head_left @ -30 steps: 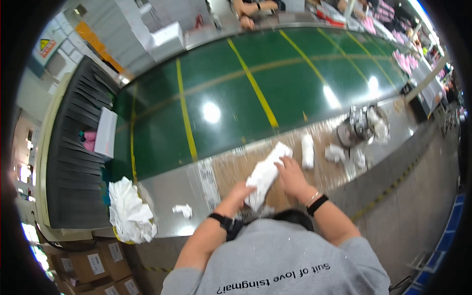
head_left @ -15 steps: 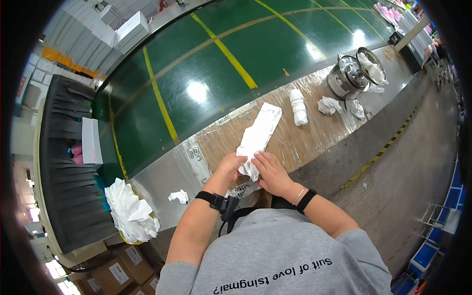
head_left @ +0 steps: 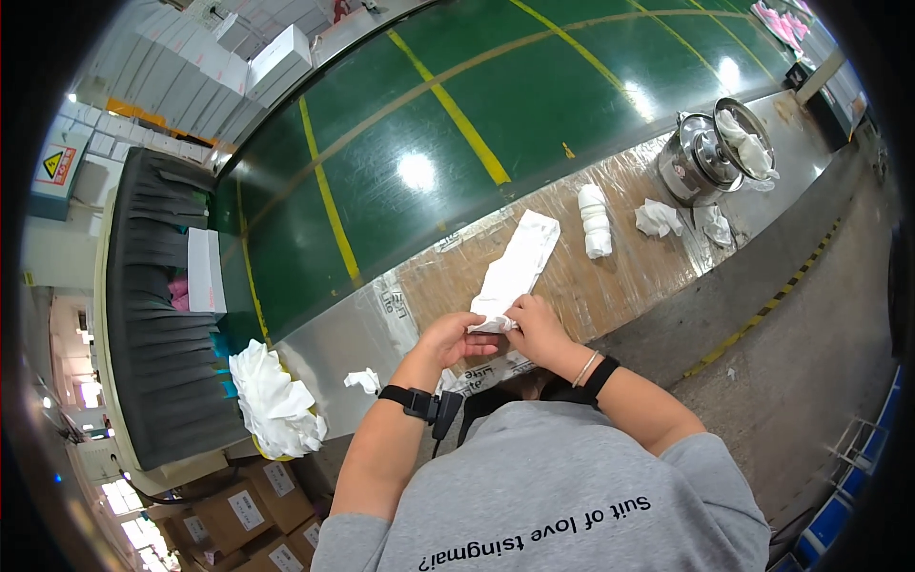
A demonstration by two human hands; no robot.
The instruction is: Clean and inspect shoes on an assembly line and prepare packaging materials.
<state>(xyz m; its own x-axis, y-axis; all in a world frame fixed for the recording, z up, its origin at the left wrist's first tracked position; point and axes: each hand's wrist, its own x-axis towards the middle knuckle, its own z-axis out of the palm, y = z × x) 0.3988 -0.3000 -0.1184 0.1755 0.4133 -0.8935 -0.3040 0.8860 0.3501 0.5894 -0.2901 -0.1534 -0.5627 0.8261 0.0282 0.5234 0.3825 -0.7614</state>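
A long folded strip of thin white material, like tissue paper (head_left: 518,265), lies slantwise on the brown, film-covered board (head_left: 448,294). At its near end, my left hand (head_left: 455,340) has the thumb on the strip's edge, while the other fingers stretch out below it. My right hand (head_left: 538,331) is closed on the crumpled near corner, with its fingers bent in. To the right of the strip lies a rolled white bundle (head_left: 595,221). Crumpled white pieces (head_left: 658,218) sit farther right, beside a metal pot (head_left: 701,162) with white material in its tilted open lid.
A green conveyor belt (head_left: 381,224) with yellow lines runs beyond the metal ledge. At left, a heap of white sheets (head_left: 272,396) fills a yellow-rimmed container. A dark-curtained machine opening (head_left: 157,315) holds a white box (head_left: 205,270). Cardboard cartons (head_left: 238,515) stand below.
The strip's near end is now folded up, and its crumpled tail no longer hangs down. My left fingers have opened out below it; my right hand has curled onto the corner. The view has shifted slightly.
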